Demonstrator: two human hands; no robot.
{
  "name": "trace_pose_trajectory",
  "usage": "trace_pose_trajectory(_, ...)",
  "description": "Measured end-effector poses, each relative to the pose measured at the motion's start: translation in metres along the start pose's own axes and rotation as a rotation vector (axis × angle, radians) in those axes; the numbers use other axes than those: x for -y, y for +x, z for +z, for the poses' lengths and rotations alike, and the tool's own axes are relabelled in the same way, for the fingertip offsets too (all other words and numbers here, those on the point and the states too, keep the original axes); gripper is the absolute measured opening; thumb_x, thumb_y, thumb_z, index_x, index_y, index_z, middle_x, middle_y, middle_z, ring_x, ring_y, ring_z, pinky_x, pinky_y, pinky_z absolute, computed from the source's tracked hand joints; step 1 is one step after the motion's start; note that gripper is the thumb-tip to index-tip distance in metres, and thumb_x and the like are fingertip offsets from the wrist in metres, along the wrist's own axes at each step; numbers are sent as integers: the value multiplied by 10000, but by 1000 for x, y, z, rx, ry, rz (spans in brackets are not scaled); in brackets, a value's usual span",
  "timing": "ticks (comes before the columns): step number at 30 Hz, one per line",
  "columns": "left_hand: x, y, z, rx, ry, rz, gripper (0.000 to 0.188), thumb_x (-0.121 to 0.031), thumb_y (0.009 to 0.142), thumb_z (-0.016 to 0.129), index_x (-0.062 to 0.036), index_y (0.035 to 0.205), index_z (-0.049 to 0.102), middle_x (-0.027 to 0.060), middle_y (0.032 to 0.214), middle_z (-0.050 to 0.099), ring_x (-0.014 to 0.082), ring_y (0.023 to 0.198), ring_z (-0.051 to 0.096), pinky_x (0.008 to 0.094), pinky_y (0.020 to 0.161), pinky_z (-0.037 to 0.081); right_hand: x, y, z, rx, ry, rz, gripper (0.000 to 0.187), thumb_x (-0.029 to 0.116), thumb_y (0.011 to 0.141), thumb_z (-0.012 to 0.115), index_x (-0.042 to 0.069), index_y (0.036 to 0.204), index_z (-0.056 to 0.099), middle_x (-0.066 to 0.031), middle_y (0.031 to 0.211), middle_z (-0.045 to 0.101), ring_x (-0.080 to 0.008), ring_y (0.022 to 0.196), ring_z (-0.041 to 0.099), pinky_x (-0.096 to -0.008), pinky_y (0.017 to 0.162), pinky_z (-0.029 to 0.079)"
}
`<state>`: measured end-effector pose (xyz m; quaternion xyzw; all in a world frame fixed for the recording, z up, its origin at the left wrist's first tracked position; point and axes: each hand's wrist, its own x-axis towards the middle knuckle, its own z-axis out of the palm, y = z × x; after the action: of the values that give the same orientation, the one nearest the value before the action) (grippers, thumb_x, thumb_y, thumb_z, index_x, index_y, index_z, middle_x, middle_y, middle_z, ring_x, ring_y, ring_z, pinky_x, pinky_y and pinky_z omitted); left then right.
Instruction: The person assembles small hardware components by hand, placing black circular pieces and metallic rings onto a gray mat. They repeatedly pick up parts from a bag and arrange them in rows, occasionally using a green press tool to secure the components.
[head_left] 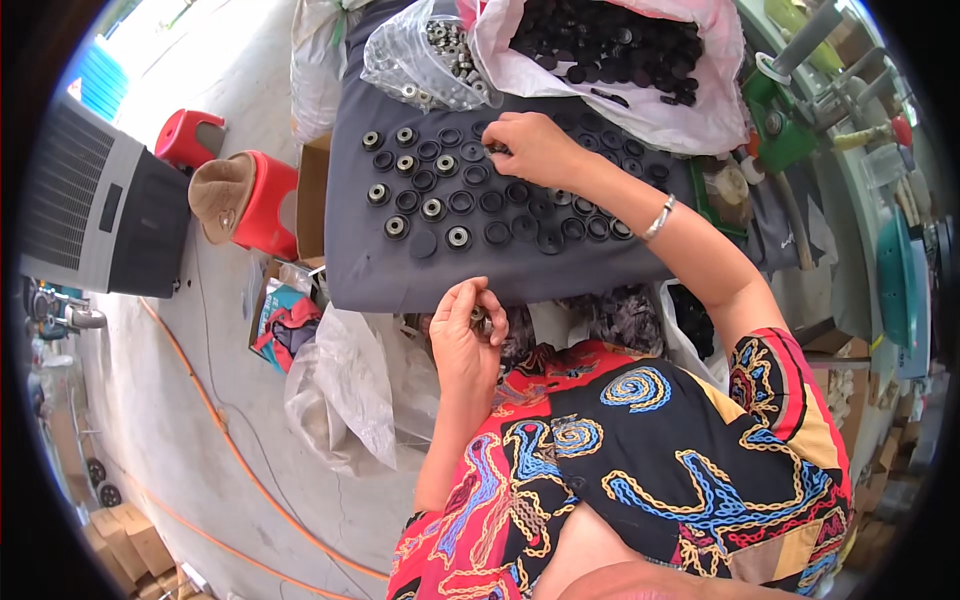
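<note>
Rows of round black plastic caps (497, 232) lie on the grey cloth-covered table (375, 270). Several at the left have small metal bearings (433, 209) sitting in them. Over the far rows, my right hand (545, 150) is closed in a pinch, its fingertips around a small bearing (497, 149) just above the caps. My left hand (468, 325) is palm up by the near table edge, fingers curled around several loose bearings (481, 321). The fingers partly cover these, so I cannot tell how many there are.
At the table's far side stand a clear plastic bag (425, 55) of bearings and a white sack (700, 110) of black caps. Green machinery (785, 120) is at the right. Red stools (268, 205), a grey air cooler (85, 190) and an orange hose (230, 435) are at the left.
</note>
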<state>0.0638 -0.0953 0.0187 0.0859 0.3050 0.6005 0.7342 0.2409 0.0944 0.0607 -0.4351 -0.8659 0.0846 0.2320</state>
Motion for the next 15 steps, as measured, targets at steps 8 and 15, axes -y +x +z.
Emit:
trace_pose_trajectory(8,-9,4,-1,-21,9,1,132,-109,951,540,6,974,602,83,739,582,161,548,526,238,436,349,-7,33,21,173,-185,-4,178,146,753,613,47,891,668,-131,868,624,-326,830,631,-412,746,509)
trace_pose_trajectory(15,-9,0,-2,-18,17,-7,142,-105,952,523,14,990,592,94,740,566,164,549,518,232,420,350,0,40,27,244,-309,-85,121,115,729,600,24,780,662,-149,843,630,-326,802,645,-422,733,520)
